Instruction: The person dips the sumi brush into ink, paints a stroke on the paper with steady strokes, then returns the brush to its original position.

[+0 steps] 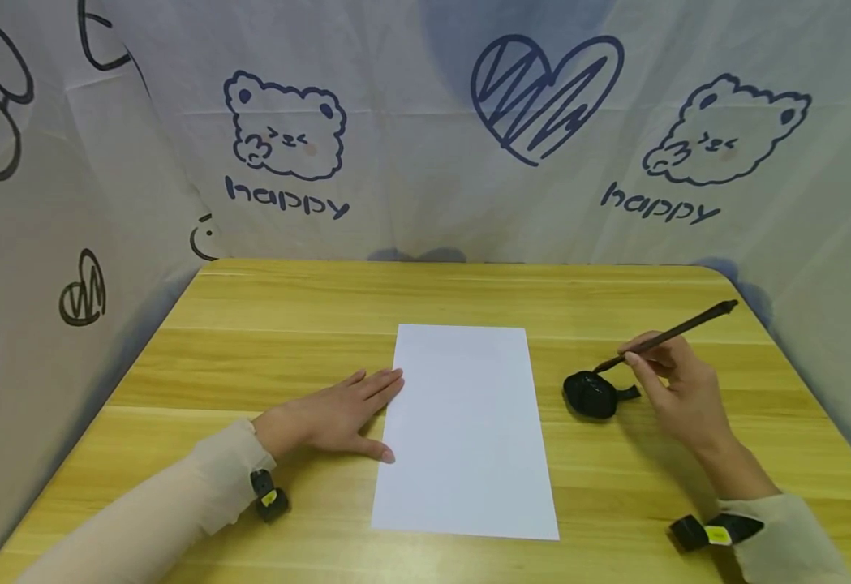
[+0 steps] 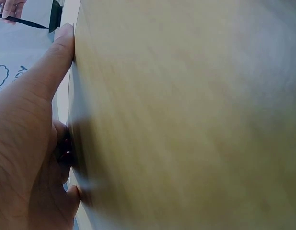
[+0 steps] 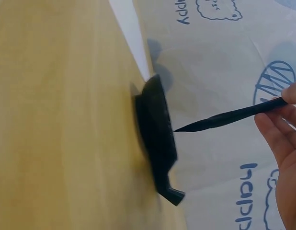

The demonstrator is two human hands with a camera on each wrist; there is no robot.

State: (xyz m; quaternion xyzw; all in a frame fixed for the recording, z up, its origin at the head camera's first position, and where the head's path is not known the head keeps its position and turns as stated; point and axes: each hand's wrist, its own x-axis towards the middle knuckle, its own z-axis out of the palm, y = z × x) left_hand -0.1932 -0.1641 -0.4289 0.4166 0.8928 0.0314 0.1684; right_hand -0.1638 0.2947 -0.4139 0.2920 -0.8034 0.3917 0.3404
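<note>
While the left hand (image 1: 333,418) lies flat at the left edge of a white sheet (image 1: 466,430), thumb spread from the other fingers, the right hand (image 1: 681,393) pinches a dark brush (image 1: 676,332) between thumb and fingers (head view). Brush slants down to a black dish (image 1: 590,396), which sits on the wooden table (image 1: 286,300), right of the sheet. Left wrist view: thumb tip at the sheet's edge; remaining fingers partly hidden, spacing cannot be told. Right wrist view: dish seen edge-on, brush tip at its rim; whether touching, cannot tell.
</note>
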